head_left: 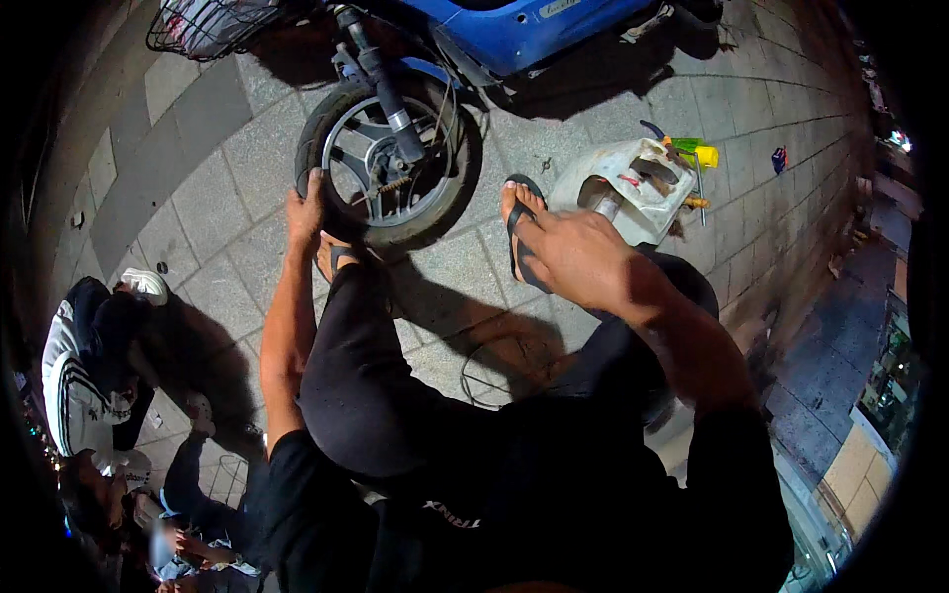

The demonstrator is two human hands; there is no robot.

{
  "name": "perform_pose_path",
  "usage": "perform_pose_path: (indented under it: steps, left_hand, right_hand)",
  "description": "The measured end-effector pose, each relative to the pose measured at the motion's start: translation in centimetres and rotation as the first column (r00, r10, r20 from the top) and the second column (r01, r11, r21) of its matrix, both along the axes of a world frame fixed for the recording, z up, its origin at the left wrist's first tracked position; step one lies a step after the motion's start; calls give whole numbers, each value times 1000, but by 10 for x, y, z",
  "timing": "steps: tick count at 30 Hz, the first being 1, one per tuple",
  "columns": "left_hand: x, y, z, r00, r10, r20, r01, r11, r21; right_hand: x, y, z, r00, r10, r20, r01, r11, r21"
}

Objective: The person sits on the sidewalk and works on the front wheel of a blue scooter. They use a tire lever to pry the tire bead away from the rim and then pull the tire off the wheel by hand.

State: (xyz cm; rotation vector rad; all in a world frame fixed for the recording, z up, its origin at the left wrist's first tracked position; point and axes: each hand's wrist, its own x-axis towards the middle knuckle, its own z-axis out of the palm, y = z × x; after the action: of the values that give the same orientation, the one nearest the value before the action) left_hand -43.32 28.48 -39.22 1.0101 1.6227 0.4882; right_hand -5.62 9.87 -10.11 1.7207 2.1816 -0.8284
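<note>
My left hand [304,212] grips the left edge of the black tyre [457,188] on a scooter's front wheel, its thumb along the tyre. The wheel has grey spokes and a sprung fork leg [395,119]. My right hand [583,259] is held above my sandalled foot [521,203], its fingers curled in. What those fingers hold, if anything, is hidden under the hand. Just beyond it lies a dirty white cut-open plastic jug [583,176] with tools in and around it, among them a yellow-and-green handle [704,155].
The blue scooter body [539,40] spans the top, with a wire basket [213,25] at left. A thin loop of cable or wire [473,381] lies on the paving between my legs. A small dark red-and-blue object [779,159] lies at right. Other people [84,381] sit at lower left.
</note>
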Motion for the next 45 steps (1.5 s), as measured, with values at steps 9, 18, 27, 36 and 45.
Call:
perform_pose_path:
  steps: [9,18,27,36,45]
  left_hand:
    - [3,-38,33,991,-132,16,130,988,79]
    - [41,-56,112,979,-201,-41,201,979,-19]
    - [18,-25,98,958,-208,-196,213,977,6]
    - [92,21,127,823,-118,-555,125,992,-25]
    - [84,9,159,769,-156,-619,183,983,-20]
  right_hand:
    - [-4,6,-11,994,106,-5,-106,991,79]
    - [-14,14,13,993,114,-35,-112,992,51]
    - [-35,6,19,971,237,-15,-235,968,88]
    - [-41,-18,7,974,222,-36,-221,975,39]
    - [-64,0,9,973,230,25,-231,968,99]
